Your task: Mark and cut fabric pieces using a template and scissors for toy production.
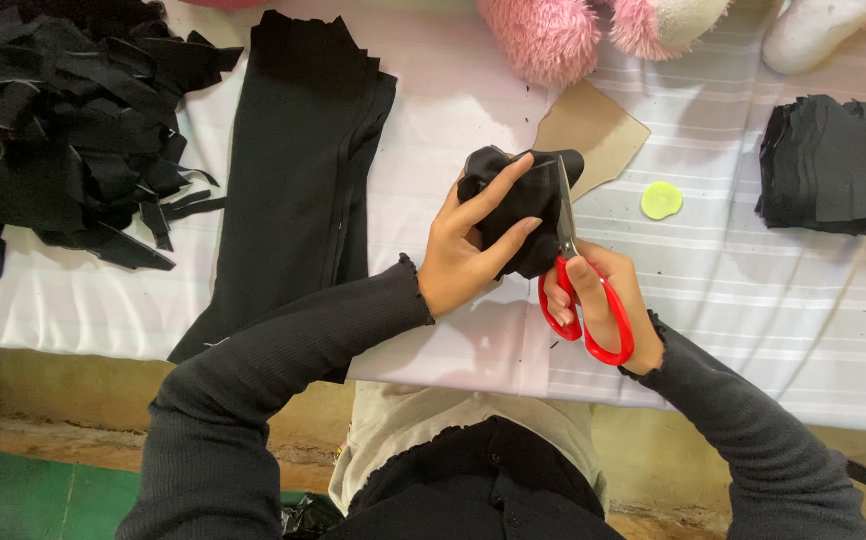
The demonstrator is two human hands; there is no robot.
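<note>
Scissors [581, 300] in the right hand [608, 300] run lengthwise beside the black fabric piece [518, 205] gripped by the left hand [468, 250], near the counter's [753, 330] front edge.

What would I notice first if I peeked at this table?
Right in the middle, the right hand works bright red-handled scissors along a folded black fabric piece gripped by the left hand. A heap of black fabric scraps fills the far left of the striped tablecloth, and a fluffy pink plush toy sits at the top edge.
</note>
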